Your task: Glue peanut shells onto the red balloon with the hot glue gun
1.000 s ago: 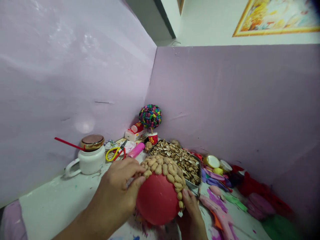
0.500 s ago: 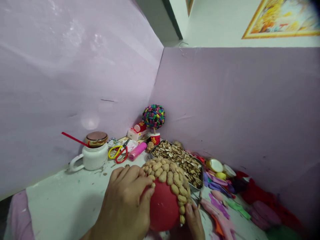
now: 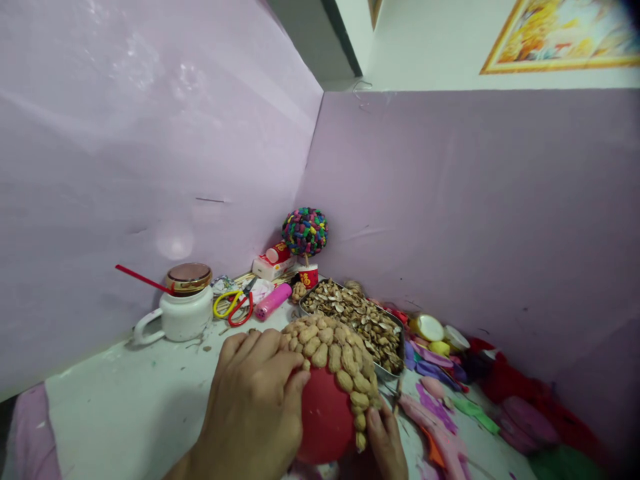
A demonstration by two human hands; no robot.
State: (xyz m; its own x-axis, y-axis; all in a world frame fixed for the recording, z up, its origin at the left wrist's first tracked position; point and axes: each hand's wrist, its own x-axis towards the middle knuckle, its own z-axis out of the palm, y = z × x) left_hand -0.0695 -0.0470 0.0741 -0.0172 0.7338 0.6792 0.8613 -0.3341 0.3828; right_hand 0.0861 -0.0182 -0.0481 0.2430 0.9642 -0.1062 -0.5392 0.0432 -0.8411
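A red ball [image 3: 326,417] is covered on its top and right side with peanut shells [image 3: 345,357]; its lower front shows bare and red. My left hand [image 3: 255,400] grips the ball's left side, with thumb and forefinger pinched together at the edge of the shells. Against the lower right side presses my right hand [image 3: 386,440], its fingers on the lowest shells and partly hidden behind the ball. Behind the ball lies a metal tray [image 3: 387,375] of loose shells.
On the left stand a white mug [image 3: 187,317] and scissors [image 3: 234,307]. A pink glue-like tube [image 3: 273,301] and a multicoloured ball [image 3: 305,231] on a small red cup [image 3: 308,275] are at the back. Coloured clay pieces [image 3: 435,373] lie right.
My left thumb and forefinger have closed slightly at the shell edge. The ball and both hands have otherwise hardly moved, while the whole view has shifted a little.
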